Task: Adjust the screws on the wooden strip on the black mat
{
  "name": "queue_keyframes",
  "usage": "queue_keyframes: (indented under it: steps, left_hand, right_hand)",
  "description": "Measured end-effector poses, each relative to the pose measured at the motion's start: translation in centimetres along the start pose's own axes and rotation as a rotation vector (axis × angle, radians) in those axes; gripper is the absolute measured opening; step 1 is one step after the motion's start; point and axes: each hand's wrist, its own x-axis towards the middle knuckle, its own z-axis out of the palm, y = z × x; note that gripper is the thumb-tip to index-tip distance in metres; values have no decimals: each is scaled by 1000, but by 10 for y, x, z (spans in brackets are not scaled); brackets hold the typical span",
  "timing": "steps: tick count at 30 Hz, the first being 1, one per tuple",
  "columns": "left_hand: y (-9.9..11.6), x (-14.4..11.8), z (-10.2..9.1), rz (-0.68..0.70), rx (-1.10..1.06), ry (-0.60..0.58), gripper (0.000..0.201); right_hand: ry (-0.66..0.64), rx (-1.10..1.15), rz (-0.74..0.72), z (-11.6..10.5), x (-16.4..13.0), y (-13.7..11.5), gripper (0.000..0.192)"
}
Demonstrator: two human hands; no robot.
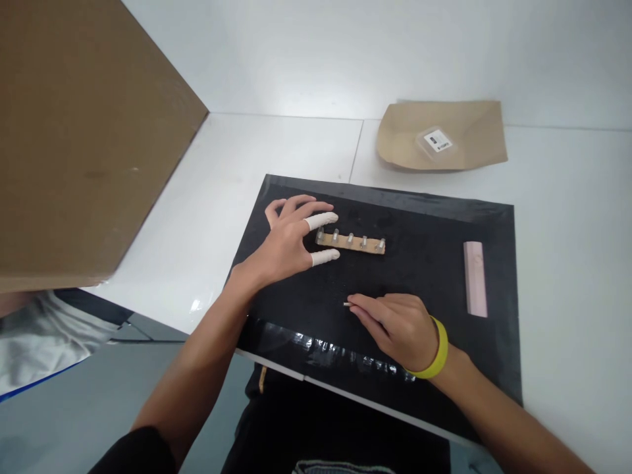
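A small tan strip [351, 243] with several metal studs standing up from it lies on a black mat [419, 276]. My left hand [289, 240] rests on the mat at the strip's left end, fingers spread, with white finger cots on the thumb and index finger touching either side of that end. My right hand [397, 326], with a yellow wristband, lies lower on the mat and pinches a tiny metal pin [346, 304] between its fingertips.
A pink rectangular block [474, 278] lies at the mat's right side. A brown paper bag [442, 135] with a small labelled clear packet sits on the white table behind. A large cardboard panel [74, 131] fills the upper left.
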Motion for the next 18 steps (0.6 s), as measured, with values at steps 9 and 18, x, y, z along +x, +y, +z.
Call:
queue_keyframes:
  steps: [9, 18]
  left_hand:
    - [-28, -11, -2, 1, -27, -99, 85]
    - [-45, 0, 6, 193, -33, 18, 97]
  right_hand:
    - [7, 9, 16, -1, 0, 0, 12]
    - [-98, 62, 55, -10, 3, -2, 14]
